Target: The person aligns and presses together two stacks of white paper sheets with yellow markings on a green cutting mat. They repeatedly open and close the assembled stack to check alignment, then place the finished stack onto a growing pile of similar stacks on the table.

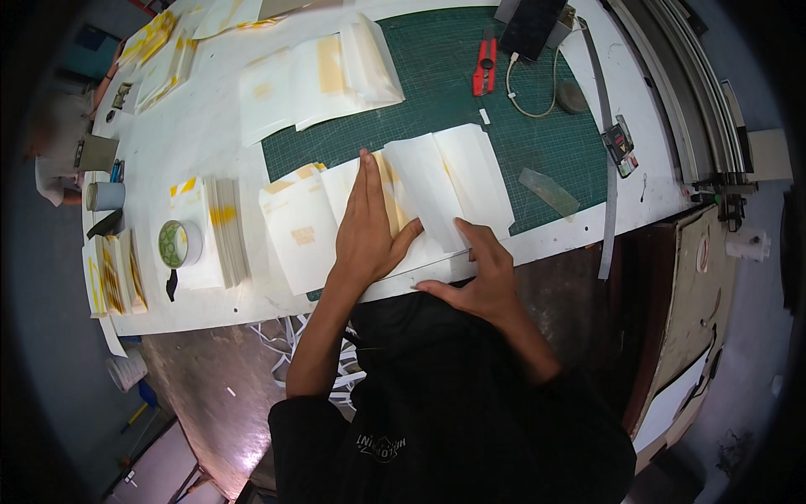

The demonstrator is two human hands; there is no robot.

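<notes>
A row of white printed paper sheets with yellow patches [290, 223] overlaps along the near side of the table, partly on a green cutting mat [546, 197]. My left hand [367, 231] lies flat on these sheets, fingers straight and together, thumb spread to the right. At its right are folded white sheets [470, 181], one leaf slightly raised. My right hand [487, 281] is at their lower edge, the index fingertip touching or very near the paper. Its thumb stands apart, pointing left by the table edge, with nothing visible between thumb and fingers.
Farther back lie more white sheets [353, 71], a red-handled cutting tool [484, 67] and a phone [533, 29] with a cable. A metal ruler [607, 227] overhangs at right. Leftward stand a tape roll [193, 244] and paper stacks [225, 223]. Another person [67, 143] is beyond.
</notes>
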